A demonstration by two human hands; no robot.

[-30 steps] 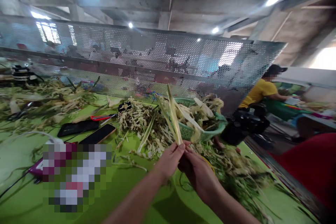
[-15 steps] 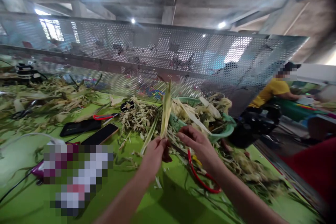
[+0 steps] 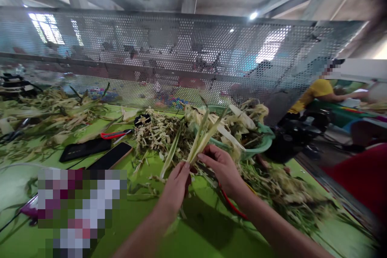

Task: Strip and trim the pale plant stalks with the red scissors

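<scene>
My left hand (image 3: 178, 183) pinches the lower end of a pale yellow-green corn husk (image 3: 202, 137) between thumb and fingers. The husk fans upward into several pointed strips and leans to the right. At its right edge, the thumb and fingertips of my right hand (image 3: 223, 167) are closed on a strip. Beneath my right wrist lies a tool with red loop handles (image 3: 230, 204), partly covered by that arm. Another husk strip (image 3: 171, 153) lies on the table left of the held one, in front of a heap of chopped husk bits (image 3: 157, 131).
A green plastic basket (image 3: 263, 145) full of husks stands behind my right hand. Two dark phones (image 3: 110, 156) and a red cutter (image 3: 116, 134) lie at left. More husks (image 3: 290, 189) cover the right side. Perforated metal panels (image 3: 181, 54) rise behind; a person in yellow (image 3: 320, 88) sits at right.
The husk has tilted from upright to the right, and its strips have spread apart. My right hand has moved left and closed on it. The view has shifted slightly.
</scene>
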